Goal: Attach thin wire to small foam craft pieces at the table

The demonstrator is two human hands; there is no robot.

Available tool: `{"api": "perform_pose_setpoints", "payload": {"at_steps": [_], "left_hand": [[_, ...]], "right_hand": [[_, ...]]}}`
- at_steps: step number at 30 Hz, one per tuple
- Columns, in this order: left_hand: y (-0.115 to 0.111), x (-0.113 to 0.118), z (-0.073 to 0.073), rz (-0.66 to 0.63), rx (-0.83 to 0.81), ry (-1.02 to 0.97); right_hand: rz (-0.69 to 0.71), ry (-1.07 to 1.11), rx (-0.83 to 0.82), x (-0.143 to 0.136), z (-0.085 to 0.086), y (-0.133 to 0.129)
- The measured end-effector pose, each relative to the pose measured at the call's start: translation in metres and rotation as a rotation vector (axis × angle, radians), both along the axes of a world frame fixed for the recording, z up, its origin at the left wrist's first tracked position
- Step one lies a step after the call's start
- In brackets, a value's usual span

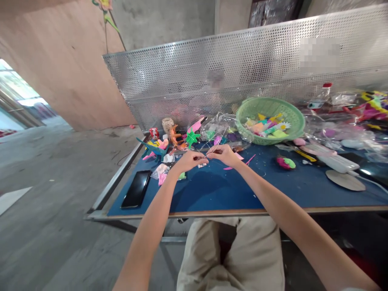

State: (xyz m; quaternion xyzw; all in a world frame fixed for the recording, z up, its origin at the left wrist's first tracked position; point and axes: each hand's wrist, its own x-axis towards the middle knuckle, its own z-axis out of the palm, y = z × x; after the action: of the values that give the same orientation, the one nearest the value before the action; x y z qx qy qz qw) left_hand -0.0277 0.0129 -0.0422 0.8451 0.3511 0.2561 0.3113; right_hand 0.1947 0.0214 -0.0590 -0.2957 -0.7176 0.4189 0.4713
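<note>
My left hand (188, 161) and my right hand (223, 155) meet above the blue tabletop (218, 190), fingers pinched close together. Between the fingertips is a thin pale wire (208, 142), whose strands rise behind the hands; its exact shape is hard to make out. Just beyond the hands stands a green star-shaped piece (192, 137). Small pink and green clay-like lumps in clear plastic (162, 171) lie to the left of my left hand. Close to my right hand are thin magenta strips (251, 160).
A green basket (298, 121) with colourful pieces stands at the back. A black phone (136, 189) lies at the left edge. On the right are a pink-green lump (285, 163), a white corded device (339, 162) and a red-capped bottle (325, 95). A perforated metal panel (182, 68) closes the rear.
</note>
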Motion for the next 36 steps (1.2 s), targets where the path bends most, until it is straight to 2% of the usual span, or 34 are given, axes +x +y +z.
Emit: {"api": "perform_pose_setpoints", "payload": {"at_steps": [5, 11, 16, 18, 24, 31, 36], "left_hand": [[-0.003, 0.002, 0.003, 0.003, 0.009, 0.023], [0.003, 0.001, -0.003, 0.025, 0.005, 0.019], [0.005, -0.004, -0.007, -0.009, -0.193, -0.08], [0.005, -0.005, -0.007, -0.013, -0.218, -0.121], [0.006, -0.003, -0.007, 0.021, -0.15, -0.15], [0.004, 0.001, -0.01, 0.085, 0.115, -0.08], [0.004, 0.004, -0.012, 0.091, 0.218, -0.038]], "right_hand": [[0.012, -0.056, 0.034, 0.003, -0.003, 0.003], [-0.01, -0.145, 0.103, 0.003, -0.005, 0.004], [-0.022, -0.161, 0.078, 0.007, -0.003, 0.005], [-0.02, -0.132, 0.072, 0.008, -0.002, 0.004], [-0.014, -0.087, 0.065, 0.005, -0.003, 0.004], [-0.023, -0.034, 0.038, 0.003, -0.014, 0.011], [-0.016, 0.069, 0.01, -0.001, -0.021, 0.017]]}}
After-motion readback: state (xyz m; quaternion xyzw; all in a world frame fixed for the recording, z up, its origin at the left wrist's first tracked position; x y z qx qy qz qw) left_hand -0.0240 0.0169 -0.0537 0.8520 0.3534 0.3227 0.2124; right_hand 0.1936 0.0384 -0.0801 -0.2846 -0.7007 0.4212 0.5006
